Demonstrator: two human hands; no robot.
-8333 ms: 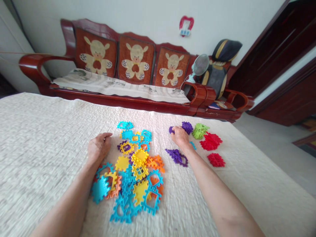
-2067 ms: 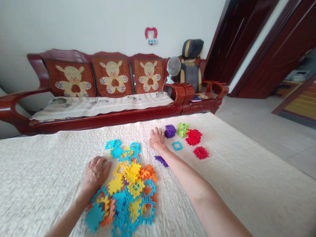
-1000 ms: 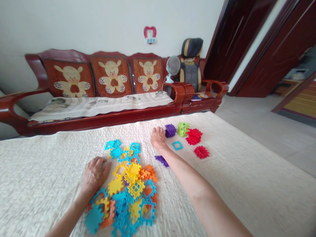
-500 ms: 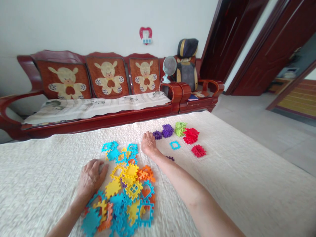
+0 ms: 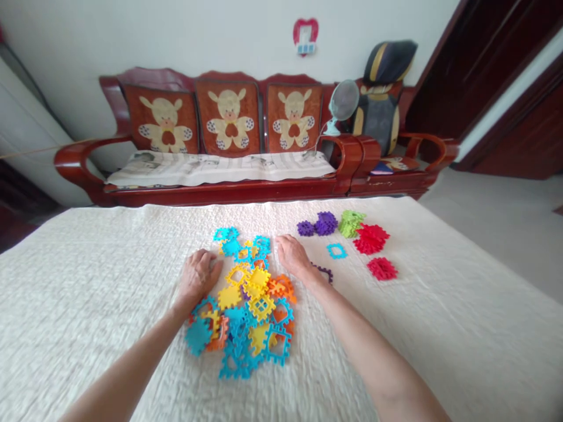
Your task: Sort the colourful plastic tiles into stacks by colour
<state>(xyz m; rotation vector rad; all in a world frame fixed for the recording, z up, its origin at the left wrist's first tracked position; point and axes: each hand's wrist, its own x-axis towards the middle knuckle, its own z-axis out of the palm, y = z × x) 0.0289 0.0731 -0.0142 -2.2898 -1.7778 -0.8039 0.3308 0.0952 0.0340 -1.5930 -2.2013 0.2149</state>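
Note:
A pile of flat notched plastic tiles (image 5: 229, 297), in blue, yellow and orange, lies in front of me on a quilted white cloth (image 5: 109, 281). My left hand (image 5: 200, 275) rests at the pile's left side, thumb apart from the fingers, with nothing visible in it. My right hand (image 5: 292, 255) is low over the cloth, just right of the blue tiles (image 5: 263, 243) at the pile's far end. Its fingers are loosely bent and no tile shows in them. Partly behind my right forearm lies a dark purple tile frame (image 5: 326, 273).
Beyond my right hand are purple tile stacks (image 5: 326, 223), a green stack (image 5: 351, 223) and red stacks (image 5: 372, 238). A single blue tile frame (image 5: 337, 251) lies nearer. A wooden sofa (image 5: 237, 190) with a fan (image 5: 343, 101) stands behind the table.
The camera view has swung left, so the scene sits further right. My right hand has drawn slightly away from the small purple stack. My left hand stays beside the pile.

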